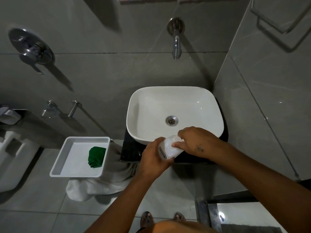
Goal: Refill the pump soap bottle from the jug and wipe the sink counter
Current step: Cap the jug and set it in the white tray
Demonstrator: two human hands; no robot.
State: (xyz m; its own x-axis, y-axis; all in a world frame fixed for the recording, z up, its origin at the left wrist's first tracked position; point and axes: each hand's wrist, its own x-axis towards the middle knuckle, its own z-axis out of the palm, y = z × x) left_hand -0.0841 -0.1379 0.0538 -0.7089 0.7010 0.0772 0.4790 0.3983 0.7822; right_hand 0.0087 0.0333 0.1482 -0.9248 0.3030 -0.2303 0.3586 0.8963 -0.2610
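A small translucent white bottle [170, 147] is held tilted over the front edge of the black counter [130, 151], just before the white sink basin [175, 98]. My left hand [154, 158] wraps around its lower body. My right hand [195, 140] grips its top end, hiding the cap or neck. I cannot tell if this is the jug or the pump bottle. A folded green cloth [96, 157] lies in a white tray [58, 165] left of the counter.
A chrome wall spout [176, 44] hangs above the basin. The tray rests on a stand draped in a white towel [101, 184]. A toilet [13, 158] is at far left, tiled walls behind and at the right. My feet [161, 218] stand on the floor tiles.
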